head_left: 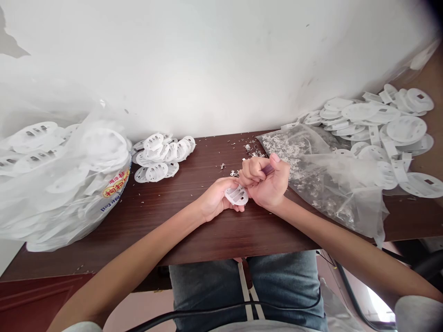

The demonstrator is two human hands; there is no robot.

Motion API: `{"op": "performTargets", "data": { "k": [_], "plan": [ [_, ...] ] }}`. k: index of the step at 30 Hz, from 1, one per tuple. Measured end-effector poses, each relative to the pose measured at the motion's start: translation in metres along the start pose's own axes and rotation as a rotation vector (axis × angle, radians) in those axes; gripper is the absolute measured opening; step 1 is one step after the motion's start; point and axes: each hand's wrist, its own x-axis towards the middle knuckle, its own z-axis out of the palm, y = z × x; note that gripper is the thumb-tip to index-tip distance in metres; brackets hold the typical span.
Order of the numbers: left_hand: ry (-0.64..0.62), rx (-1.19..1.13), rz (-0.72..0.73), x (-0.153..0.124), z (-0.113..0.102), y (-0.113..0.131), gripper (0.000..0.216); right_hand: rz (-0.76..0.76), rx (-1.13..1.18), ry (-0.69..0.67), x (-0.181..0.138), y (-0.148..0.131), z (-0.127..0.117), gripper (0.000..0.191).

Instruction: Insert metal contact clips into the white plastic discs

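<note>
The left hand (217, 199) grasps a white slotted disc (238, 198) by its edge, thumb above and fingers beneath, with the slotted face turned up over the table (207, 242). The right hand (266, 182) is clenched just beside it, thumb raised; a purplish item (267, 169) shows within the fist, too little exposed to identify. Whether the right fingers touch the disc cannot be determined.

Loose metal clips (254, 151) lie scattered on the table just beyond both hands. To the right of the right hand, near the forearm, a clear bag (367, 212) holds many similar clips; farther right is a heap of white parts (375, 113). Beyond and left of the left hand sits a stack of discs (162, 154); farther left, a printed plastic bag (116, 185) contains more.
</note>
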Motion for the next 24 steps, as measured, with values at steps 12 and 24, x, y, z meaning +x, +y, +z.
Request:
{"op": "performTargets", "data": {
  "k": [12,24],
  "plan": [
    [0.114,-0.145,0.238,0.001,-0.002,0.006,0.037,-0.192,-0.166,0.111,0.012,-0.028,-0.007,0.064],
    [0.313,0.105,0.621,0.004,-0.019,0.011,0.037,0.372,-0.609,-0.206,0.011,0.000,-0.013,0.038]
  ]
}}
